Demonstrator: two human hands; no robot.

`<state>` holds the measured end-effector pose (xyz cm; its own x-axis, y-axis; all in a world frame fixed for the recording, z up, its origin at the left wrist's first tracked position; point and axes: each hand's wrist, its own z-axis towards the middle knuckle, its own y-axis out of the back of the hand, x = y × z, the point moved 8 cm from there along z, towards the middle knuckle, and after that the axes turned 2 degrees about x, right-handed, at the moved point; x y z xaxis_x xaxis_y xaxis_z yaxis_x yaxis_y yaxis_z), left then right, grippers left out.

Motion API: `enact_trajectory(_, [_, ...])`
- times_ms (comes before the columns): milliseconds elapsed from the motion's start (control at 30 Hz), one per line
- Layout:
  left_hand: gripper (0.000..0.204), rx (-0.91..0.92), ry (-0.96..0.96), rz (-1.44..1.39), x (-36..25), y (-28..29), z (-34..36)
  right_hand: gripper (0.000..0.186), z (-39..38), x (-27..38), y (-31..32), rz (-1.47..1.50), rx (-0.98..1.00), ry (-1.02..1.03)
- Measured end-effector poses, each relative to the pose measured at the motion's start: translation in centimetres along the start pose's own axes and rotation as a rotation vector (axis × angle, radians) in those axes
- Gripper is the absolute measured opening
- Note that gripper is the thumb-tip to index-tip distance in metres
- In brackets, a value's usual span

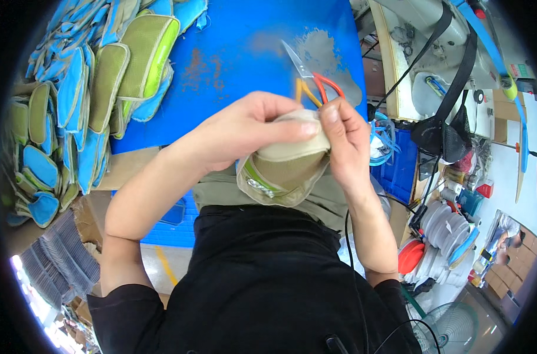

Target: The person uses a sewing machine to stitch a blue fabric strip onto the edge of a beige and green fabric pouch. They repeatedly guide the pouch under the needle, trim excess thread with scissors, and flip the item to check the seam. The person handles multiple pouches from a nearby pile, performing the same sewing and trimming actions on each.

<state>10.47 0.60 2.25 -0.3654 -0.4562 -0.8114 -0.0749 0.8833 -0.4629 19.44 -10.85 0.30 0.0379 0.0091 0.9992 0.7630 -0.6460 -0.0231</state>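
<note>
blue worktable (239, 23), heap of olive-and-blue mesh fabric pieces (108, 88) at left, olive mesh pouch with beige edging (289, 168) held above lap (215, 193), left hand (253, 130) pinching its beige top, right hand (348, 138) pinching its right edge, steel scissors with red-and-yellow handles (306, 72) just beyond

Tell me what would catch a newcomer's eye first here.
First, the vivid blue tabletop, with a big heap of blue, olive and lime-green fabric pads at its left, running down the picture's left side. Next, near the centre, the beige-and-olive fabric piece held in the person's left grip and right grip. Just above them in the picture, the scissors with red-orange and yellow handles stand out against the blue.
</note>
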Motion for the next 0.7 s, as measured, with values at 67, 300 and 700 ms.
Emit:
enact_trajectory(67, [0.024,-0.05,-0.06,0.059,-1.5,0.9,-1.2,0.025,0.8,-0.7,1.6,-0.099,-0.128,0.047])
enact_trajectory(300, [0.032,-0.4,-0.328,0.279,-9.3,5.9,-8.1,0.044,1.2,-1.3,3.7,-1.147,-0.124,0.115])
enact_trajectory(700, [0.03,-0.521,-0.413,0.004,-5.9,8.6,-5.8,0.07,2.0,-3.9,3.5,-0.773,0.097,-0.151])
